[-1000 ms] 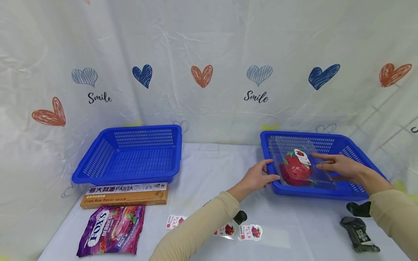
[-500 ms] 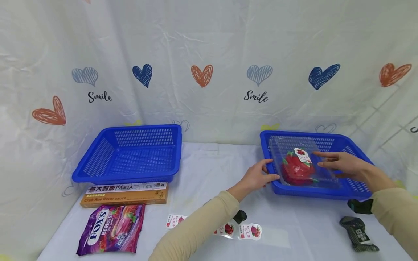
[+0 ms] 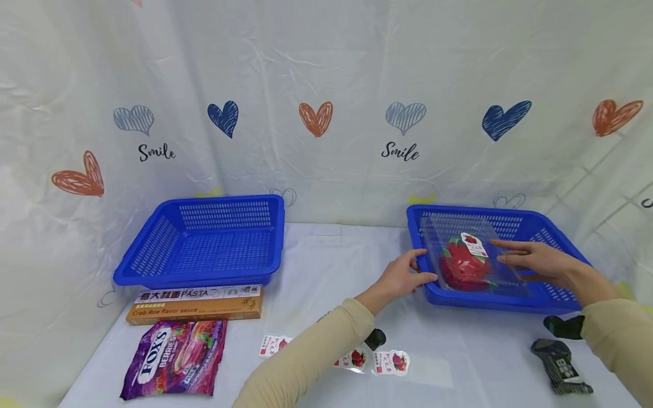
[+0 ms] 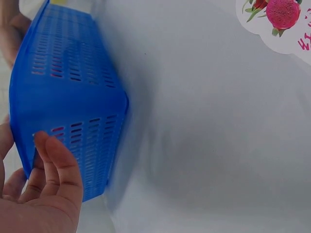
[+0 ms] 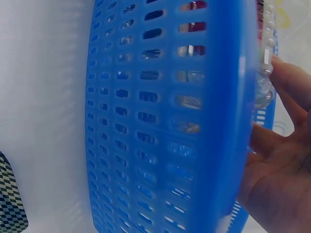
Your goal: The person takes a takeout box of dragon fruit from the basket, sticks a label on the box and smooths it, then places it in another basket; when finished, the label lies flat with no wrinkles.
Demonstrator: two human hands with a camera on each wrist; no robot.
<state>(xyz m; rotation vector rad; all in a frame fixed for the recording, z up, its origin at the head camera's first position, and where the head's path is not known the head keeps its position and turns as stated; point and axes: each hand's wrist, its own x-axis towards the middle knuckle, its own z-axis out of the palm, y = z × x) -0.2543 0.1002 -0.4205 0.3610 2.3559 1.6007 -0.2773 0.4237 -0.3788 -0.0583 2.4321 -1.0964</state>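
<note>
A blue basket stands at the right of the white table. Inside it lies a clear plastic box holding a red dragon fruit with a label on top. My left hand rests against the basket's near left corner, thumb along the front rim, fingers fairly straight. My right hand lies with straight fingers on the right side of the clear box. The left wrist view shows the left hand against the basket wall. The right wrist view has the right hand behind the basket, fingertips at the clear box.
A second blue basket stands at the back left. In front of it lie a pasta box and a purple candy bag. Fruit label cards lie near the front middle, a dark checked packet at the front right. A heart-print curtain closes the back.
The right hand has shifted slightly on the clear box, which moved a little inside the basket. The left hand stays at the basket's corner.
</note>
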